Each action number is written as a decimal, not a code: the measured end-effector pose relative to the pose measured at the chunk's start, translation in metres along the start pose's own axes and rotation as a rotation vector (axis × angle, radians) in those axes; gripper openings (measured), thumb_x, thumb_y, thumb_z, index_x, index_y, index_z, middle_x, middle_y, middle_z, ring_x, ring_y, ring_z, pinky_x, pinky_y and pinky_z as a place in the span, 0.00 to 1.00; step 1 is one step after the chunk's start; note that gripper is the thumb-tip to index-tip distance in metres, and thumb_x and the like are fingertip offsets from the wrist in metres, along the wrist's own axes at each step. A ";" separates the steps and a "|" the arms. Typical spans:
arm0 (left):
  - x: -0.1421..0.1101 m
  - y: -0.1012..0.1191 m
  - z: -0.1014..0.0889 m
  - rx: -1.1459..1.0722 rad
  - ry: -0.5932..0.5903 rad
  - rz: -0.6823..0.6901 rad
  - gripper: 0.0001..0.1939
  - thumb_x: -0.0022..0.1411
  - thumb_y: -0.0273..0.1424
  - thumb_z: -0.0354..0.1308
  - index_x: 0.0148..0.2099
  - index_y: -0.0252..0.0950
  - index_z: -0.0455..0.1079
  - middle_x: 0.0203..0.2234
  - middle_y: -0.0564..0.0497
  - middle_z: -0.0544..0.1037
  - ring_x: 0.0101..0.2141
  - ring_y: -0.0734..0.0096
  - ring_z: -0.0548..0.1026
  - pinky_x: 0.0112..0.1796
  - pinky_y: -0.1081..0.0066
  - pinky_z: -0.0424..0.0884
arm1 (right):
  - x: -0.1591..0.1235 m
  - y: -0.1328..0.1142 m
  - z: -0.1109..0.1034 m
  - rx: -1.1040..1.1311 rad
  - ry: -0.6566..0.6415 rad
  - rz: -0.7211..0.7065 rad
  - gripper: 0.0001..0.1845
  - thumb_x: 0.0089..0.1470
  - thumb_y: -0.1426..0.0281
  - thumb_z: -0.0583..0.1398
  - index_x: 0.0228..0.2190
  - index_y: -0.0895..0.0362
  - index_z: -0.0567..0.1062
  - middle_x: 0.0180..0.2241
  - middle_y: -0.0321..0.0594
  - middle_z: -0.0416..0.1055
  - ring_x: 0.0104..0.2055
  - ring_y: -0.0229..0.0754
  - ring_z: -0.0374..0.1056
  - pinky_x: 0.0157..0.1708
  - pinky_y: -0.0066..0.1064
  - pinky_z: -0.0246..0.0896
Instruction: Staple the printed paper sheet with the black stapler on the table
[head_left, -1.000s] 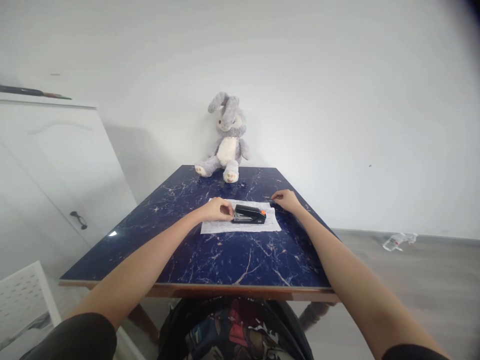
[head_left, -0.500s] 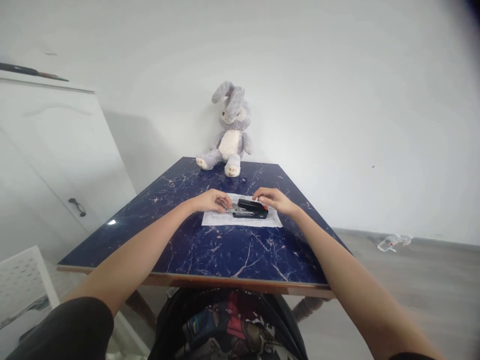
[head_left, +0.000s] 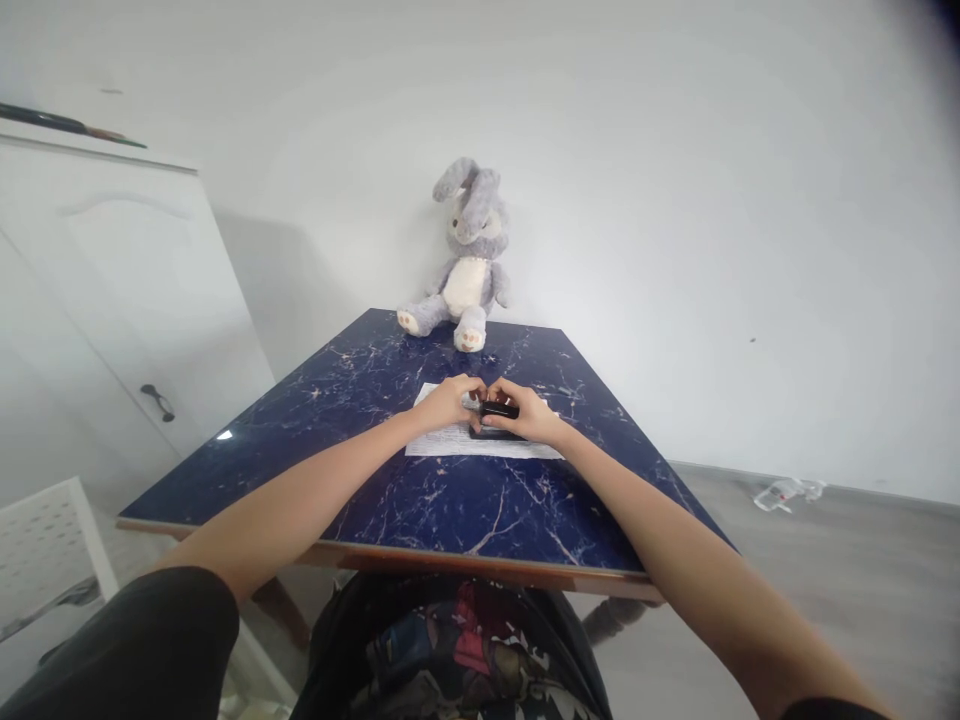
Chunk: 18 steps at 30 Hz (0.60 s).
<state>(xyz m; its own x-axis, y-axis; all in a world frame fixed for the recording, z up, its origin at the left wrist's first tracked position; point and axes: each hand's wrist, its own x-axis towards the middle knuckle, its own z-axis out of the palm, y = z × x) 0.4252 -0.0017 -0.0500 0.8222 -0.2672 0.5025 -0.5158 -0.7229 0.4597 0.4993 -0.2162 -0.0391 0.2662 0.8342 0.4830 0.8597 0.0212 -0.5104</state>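
Note:
A black stapler (head_left: 501, 409) lies on a printed sheet of paper (head_left: 450, 443), with a silvery metal part showing at its left end. My left hand (head_left: 448, 402) is closed at that metal end, thumb and fingers bent around it. From the right, my right hand (head_left: 531, 413) grips the black upper arm of the stapler, its thumb on the near side and fingers on the far side. The fingertips of both hands come close together there. Much of the stapler's right end is hidden behind my right hand.
A grey plush rabbit (head_left: 469, 285) sits at the far end of the blue marble-patterned table (head_left: 480, 510), against the wall. To the left stand a white cabinet (head_left: 127, 270) and a white perforated chair (head_left: 52, 550). A clear plastic item (head_left: 784, 493) lies on the floor at right.
My right hand has moved left from the paper's far right corner onto the stapler and closed on it. My left hand drew back slightly left, then returned to the metal end.

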 end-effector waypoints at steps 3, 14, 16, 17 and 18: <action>-0.002 -0.004 -0.006 -0.064 -0.057 -0.034 0.25 0.42 0.38 0.77 0.41 0.36 0.73 0.36 0.52 0.77 0.39 0.63 0.73 0.42 0.68 0.66 | 0.002 -0.006 -0.005 -0.059 -0.132 -0.033 0.20 0.55 0.60 0.65 0.46 0.56 0.70 0.37 0.38 0.72 0.36 0.40 0.66 0.37 0.28 0.56; -0.013 -0.007 -0.010 0.101 -0.186 -0.026 0.15 0.62 0.44 0.64 0.45 0.39 0.78 0.42 0.47 0.78 0.44 0.62 0.74 0.49 0.65 0.66 | -0.013 -0.009 -0.049 -0.250 -0.449 0.013 0.17 0.51 0.60 0.66 0.24 0.57 0.67 0.22 0.30 0.63 0.24 0.33 0.57 0.26 0.27 0.47; -0.013 0.001 -0.007 0.147 -0.201 0.004 0.15 0.63 0.44 0.63 0.46 0.40 0.78 0.43 0.47 0.77 0.45 0.62 0.74 0.50 0.64 0.66 | -0.015 -0.004 -0.057 -0.202 -0.493 0.040 0.19 0.52 0.57 0.66 0.23 0.57 0.67 0.21 0.30 0.62 0.23 0.33 0.57 0.26 0.27 0.47; -0.013 0.004 -0.005 0.161 -0.211 0.014 0.15 0.64 0.44 0.63 0.46 0.41 0.78 0.43 0.47 0.77 0.45 0.62 0.74 0.50 0.64 0.65 | -0.016 -0.001 -0.061 -0.159 -0.518 0.050 0.21 0.53 0.55 0.65 0.24 0.57 0.68 0.21 0.30 0.62 0.24 0.33 0.58 0.26 0.27 0.47; -0.012 0.007 -0.004 0.169 -0.217 0.018 0.14 0.64 0.43 0.62 0.46 0.41 0.78 0.43 0.47 0.77 0.45 0.62 0.73 0.49 0.65 0.65 | -0.016 0.002 -0.064 -0.111 -0.538 0.060 0.22 0.55 0.53 0.64 0.24 0.58 0.69 0.22 0.30 0.63 0.24 0.34 0.58 0.26 0.27 0.48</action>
<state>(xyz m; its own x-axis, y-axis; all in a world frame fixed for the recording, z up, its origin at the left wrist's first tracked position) 0.4107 -0.0010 -0.0505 0.8548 -0.3985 0.3324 -0.4987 -0.8079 0.3140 0.5243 -0.2652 -0.0020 0.0811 0.9967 0.0085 0.8985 -0.0694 -0.4335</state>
